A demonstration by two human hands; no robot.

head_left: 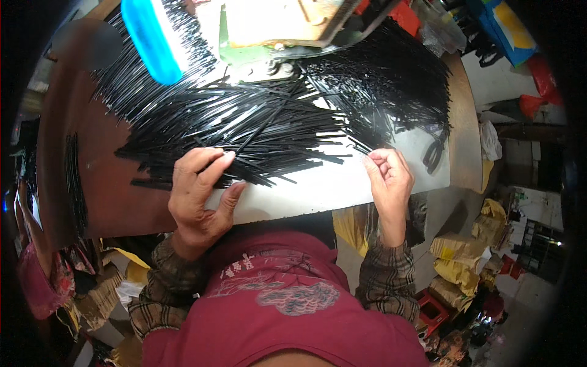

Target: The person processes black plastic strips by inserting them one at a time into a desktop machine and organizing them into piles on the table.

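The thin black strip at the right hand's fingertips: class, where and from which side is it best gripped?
Grip the single black strip at its near end, which juts clear of the black strip pile over the white sheet. Come from the right, as the right hand does, pinching with the fingertips. The left hand rests on the pile.

A bright blue cylindrical object (150, 40) lay tilted across the far left of the brown table (110, 196), and beside it stood a green machine base (244, 55) with a pale wooden board (275, 18) on top. A pair of black scissors (435, 153) rested on the white sheet (330, 186) near the table's right edge, while a blue and yellow bag (504, 27) sat beyond the far right corner. Below on the floor to the right were yellow sacks (458, 263) and a red stool (434, 309).
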